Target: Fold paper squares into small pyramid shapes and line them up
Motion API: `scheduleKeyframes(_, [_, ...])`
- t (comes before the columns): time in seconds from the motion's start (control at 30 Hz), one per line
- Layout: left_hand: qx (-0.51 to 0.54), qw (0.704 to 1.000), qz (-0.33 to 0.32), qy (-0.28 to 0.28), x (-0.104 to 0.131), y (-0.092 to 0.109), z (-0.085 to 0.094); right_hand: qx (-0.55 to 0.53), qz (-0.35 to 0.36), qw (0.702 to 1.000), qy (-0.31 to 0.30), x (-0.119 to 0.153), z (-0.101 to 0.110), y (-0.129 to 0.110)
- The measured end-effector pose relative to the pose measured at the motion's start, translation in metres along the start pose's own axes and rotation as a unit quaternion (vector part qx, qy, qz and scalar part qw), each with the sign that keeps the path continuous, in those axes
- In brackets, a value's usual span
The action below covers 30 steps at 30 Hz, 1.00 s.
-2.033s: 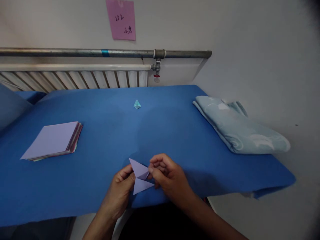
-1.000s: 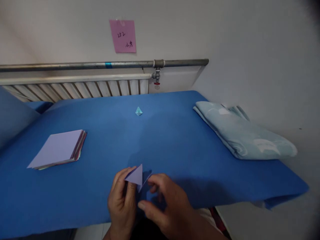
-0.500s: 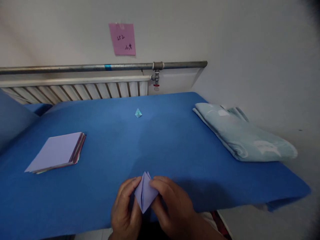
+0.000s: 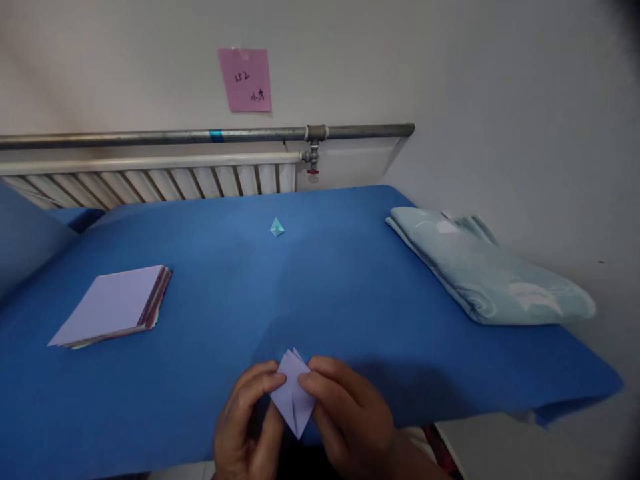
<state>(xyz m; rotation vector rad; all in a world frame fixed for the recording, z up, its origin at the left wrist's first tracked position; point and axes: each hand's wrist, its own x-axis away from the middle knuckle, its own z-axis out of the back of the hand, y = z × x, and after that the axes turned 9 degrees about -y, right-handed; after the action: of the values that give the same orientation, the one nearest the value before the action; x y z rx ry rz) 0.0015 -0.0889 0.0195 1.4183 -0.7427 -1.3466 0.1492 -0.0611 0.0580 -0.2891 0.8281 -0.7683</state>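
A folded piece of purple origami paper (image 4: 294, 395), diamond-shaped with a slit down its lower middle, is held up near the front edge of the blue-covered surface (image 4: 210, 300). My left hand (image 4: 250, 417) pinches its left side, thumb or fingertip on the face and other fingers behind. On the right side my right hand (image 4: 347, 410) grips it likewise, a fingertip pressing the front. Two pointed tips show at the paper's top. Farther back lies a small light-blue folded paper piece (image 4: 277, 227).
At the left lies a stack of coloured paper (image 4: 113, 300) with a purple sheet on top. A folded pale green blanket (image 4: 485, 267) rests at the right edge. Behind stand a white radiator (image 4: 165, 181), a metal pipe (image 4: 165, 137) and a pink note (image 4: 246, 83) on the wall.
The purple paper has turned in my hands, its slit now lower and nearer the middle. My left fingertip has come over its front face, and the paper sits slightly lower.
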Motion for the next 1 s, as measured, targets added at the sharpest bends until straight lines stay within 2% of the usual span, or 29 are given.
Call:
scheduleKeyframes(0.1, [0.055, 0.996, 0.067, -0.033, -0.001, 0.004, 0.005, -0.01, -0.003, 1.0, -0.01, 0.0, 0.001, 0.001])
scheduleKeyframes(0.2, [0.162, 0.973, 0.153, -0.063, -0.008, 0.007, 0.007, -0.041, -0.003, 0.999, -0.022, 0.002, -0.002, 0.004])
scheduleKeyframes(0.33, [0.206, 0.949, 0.235, -0.046, -0.017, 0.01, 0.002, -0.1, -0.013, 0.994, -0.034, 0.007, -0.003, 0.008])
scheduleKeyframes(0.47, [0.219, 0.941, 0.253, -0.049, -0.022, 0.009, 0.0, -0.184, -0.051, 0.98, -0.058, 0.006, -0.001, 0.009])
scheduleKeyframes(0.6, [0.233, 0.928, 0.282, -0.065, -0.026, 0.006, 0.002, -0.261, -0.136, 0.955, -0.047, 0.004, -0.005, 0.011])
scheduleKeyframes(0.7, [0.244, 0.91, 0.318, -0.107, -0.03, 0.004, 0.005, -0.276, -0.194, 0.941, -0.042, 0.004, -0.008, 0.016])
scheduleKeyframes(0.83, [0.22, 0.891, 0.353, -0.184, -0.035, 0.004, 0.01, -0.29, -0.213, 0.931, -0.065, 0.004, -0.008, 0.019])
scheduleKeyframes(1.0, [0.168, 0.896, 0.367, -0.186, -0.04, 0.003, 0.011, -0.3, -0.254, 0.914, -0.105, 0.003, -0.009, 0.018])
